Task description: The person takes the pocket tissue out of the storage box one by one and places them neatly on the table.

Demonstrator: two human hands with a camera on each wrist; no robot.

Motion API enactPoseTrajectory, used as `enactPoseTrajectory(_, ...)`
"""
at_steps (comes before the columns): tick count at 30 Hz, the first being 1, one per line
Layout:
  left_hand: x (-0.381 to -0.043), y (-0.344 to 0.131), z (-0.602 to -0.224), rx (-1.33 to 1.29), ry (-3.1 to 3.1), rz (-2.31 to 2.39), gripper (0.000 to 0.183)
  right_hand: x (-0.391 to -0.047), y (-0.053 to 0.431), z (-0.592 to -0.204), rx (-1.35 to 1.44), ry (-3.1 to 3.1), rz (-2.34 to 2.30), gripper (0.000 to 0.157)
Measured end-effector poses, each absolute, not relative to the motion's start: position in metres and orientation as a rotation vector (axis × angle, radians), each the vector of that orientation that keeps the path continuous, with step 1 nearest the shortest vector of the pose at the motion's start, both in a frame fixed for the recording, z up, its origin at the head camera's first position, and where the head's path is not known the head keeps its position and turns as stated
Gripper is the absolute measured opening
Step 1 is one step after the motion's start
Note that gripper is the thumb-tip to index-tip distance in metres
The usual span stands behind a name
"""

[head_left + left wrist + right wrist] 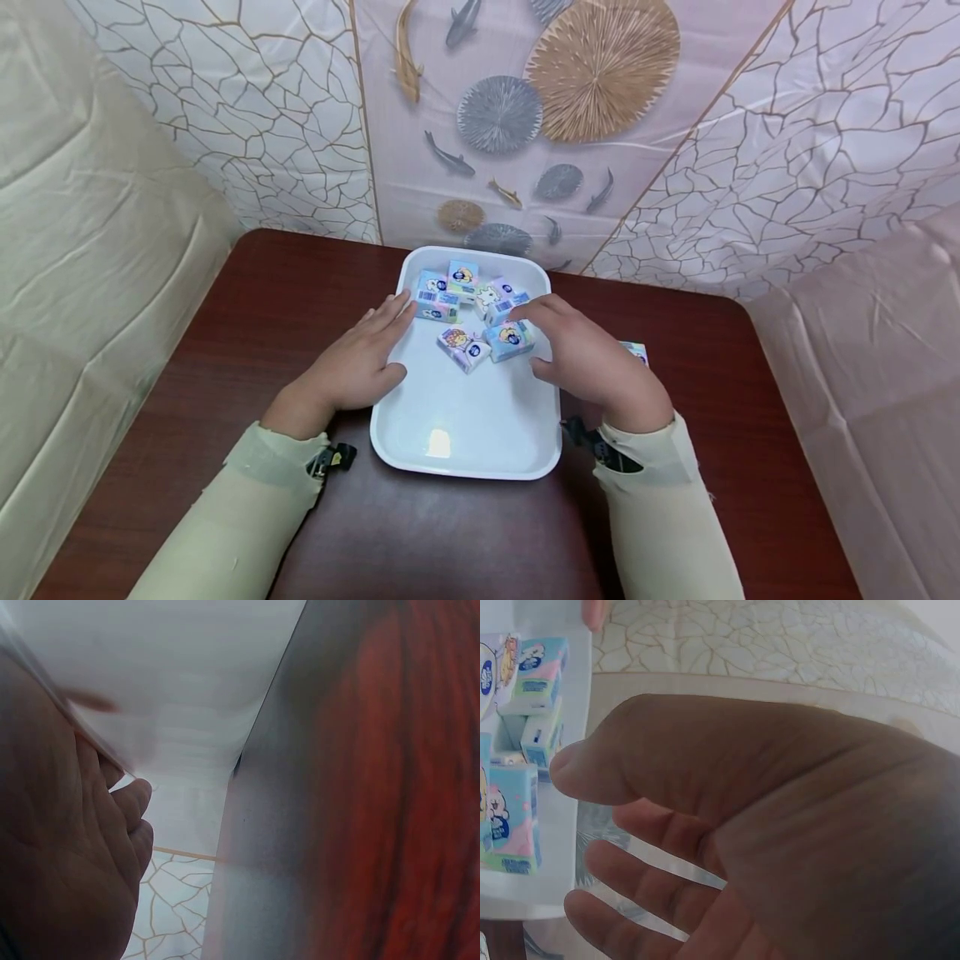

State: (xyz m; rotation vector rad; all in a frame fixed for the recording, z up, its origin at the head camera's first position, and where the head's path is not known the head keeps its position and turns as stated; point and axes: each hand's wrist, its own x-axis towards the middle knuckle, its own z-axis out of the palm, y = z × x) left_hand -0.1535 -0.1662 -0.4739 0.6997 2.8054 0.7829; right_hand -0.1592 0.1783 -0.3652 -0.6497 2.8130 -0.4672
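Note:
A white tray (465, 417) stands on the table with several small tissue packs in its far half. They include a lilac pack (463, 350) and blue packs (511, 340) with cartoon prints. My left hand (354, 362) lies along the tray's left rim, fingers extended, fingertips beside a blue pack (437, 307). In the left wrist view that hand (67, 825) is against the tray's side. Over the right rim is my right hand (592, 354), its fingers loosely bent near the packs. The right wrist view shows the thumb apart from the fingers, with nothing between them.
Another tissue pack (636, 351) lies on the table right of the tray, partly hidden behind my right hand. The dark brown table (300, 283) ends at a patterned cloth wall (292, 125), with plain pale cloth at both sides.

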Motion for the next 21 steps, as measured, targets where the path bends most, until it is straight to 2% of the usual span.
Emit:
enactPoseTrajectory(8, -0.154, -0.167, -0.475, 0.725, 2.81, 0.793, 0.088, -0.17, 0.163, -0.371, -0.72, 2.763, -0.456, 0.074)
enactPoseTrajectory(21, -0.154, -0.167, -0.473, 0.729, 2.806, 0.798, 0.088, -0.19, 0.142, -0.385, -0.785, 2.678, -0.406, 0.072)
